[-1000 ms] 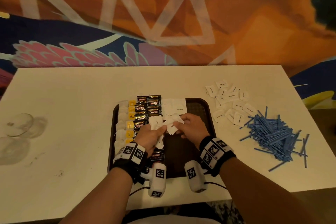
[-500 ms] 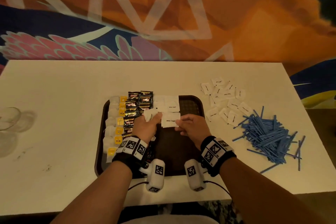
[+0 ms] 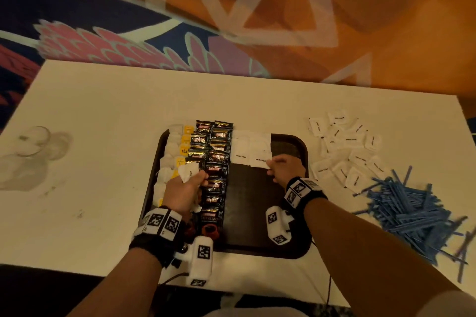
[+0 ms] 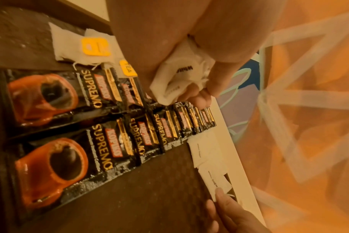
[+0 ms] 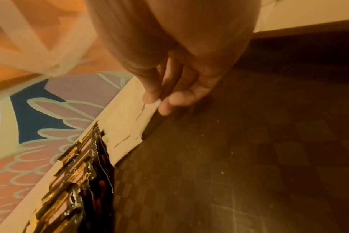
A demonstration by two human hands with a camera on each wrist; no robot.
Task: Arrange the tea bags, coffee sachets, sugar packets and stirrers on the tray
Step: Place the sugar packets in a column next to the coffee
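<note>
My left hand [image 3: 183,192] grips a bunch of sugar packets [image 4: 177,78] above the coffee sachets [image 3: 215,162], while my right hand [image 3: 286,167] pinches one sugar packet [image 3: 261,159] flat on the tray [image 3: 291,247]; stirrers [image 3: 412,203] lie to its right.

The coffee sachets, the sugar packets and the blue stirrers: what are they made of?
The coffee sachets look like glossy foil or plastic film: they shine and crinkle. The sugar packets look like matte white paper; the ones in the left hand are creased and crumpled. The blue stirrers look like thin, straight plastic sticks, though the pictures leave that open.
</note>
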